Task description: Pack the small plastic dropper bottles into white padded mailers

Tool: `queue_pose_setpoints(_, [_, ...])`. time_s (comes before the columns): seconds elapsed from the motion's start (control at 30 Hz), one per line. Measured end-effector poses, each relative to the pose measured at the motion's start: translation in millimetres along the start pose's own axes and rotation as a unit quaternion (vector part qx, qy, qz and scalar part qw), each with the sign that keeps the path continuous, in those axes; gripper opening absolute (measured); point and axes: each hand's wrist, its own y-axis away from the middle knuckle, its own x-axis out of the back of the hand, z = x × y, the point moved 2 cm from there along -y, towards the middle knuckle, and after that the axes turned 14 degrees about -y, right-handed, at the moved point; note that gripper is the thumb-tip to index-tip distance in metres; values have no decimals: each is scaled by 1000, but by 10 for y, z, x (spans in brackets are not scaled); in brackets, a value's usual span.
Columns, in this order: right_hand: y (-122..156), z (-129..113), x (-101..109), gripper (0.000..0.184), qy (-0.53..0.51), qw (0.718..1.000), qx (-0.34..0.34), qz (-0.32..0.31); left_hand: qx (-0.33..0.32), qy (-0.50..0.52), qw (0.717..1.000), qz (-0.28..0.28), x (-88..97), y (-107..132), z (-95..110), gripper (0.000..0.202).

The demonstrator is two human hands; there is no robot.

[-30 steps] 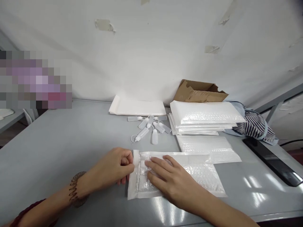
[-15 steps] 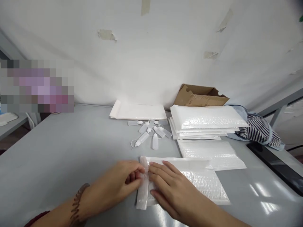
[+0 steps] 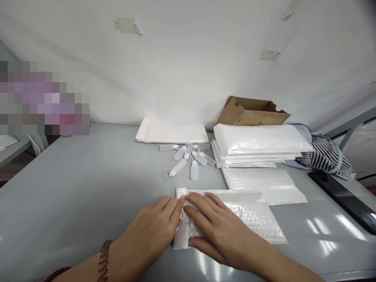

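A white bubble mailer (image 3: 258, 221) lies flat on the grey table before me, its flap strip (image 3: 181, 237) folded over at the left end. My left hand (image 3: 157, 223) is closed at that flap, fingers together and their tips on the fold; the thumb is mostly hidden. My right hand (image 3: 214, 227) rests palm down on the mailer just right of the flap, fingers stretched out, holding nothing. Beyond the hands lies a loose cluster of small clear squeeze bottles (image 3: 179, 166) with tethered caps. Another bubble mailer (image 3: 264, 184) lies partly under the near one.
A stack of filled white mailers (image 3: 264, 139) stands at the right, before an open cardboard box (image 3: 254, 117). Flat mailers (image 3: 176, 133) lie by the wall. Striped cloth (image 3: 331, 154) and a black flat object (image 3: 340, 199) are at far right. A blurred-out patch covers the left edge.
My left hand has turned over at the flap, its fingers now pressing on the fold beside my right hand. The right hand stays on the mailer. The view has tilted slightly down.
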Motion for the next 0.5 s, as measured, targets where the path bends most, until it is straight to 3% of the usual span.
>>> queue_pose_setpoints(0.13, [38,41,-18,76,-7,999,9,-34,3,-49,999,13,-66,14,73,35])
queue_pose_setpoints(0.2, [41,47,-16,81,-11,999,4,-39,12,-33,999,6,-86,14,73,38])
queue_pose_setpoints(0.4, [28,-2,33,58,1,999,-18,-50,33,69,996,-49,-34,13,-17,42])
queue_pose_setpoints(0.5, [28,-34,-20,56,43,998,-6,-41,40,120,990,-58,15,15,-72,38])
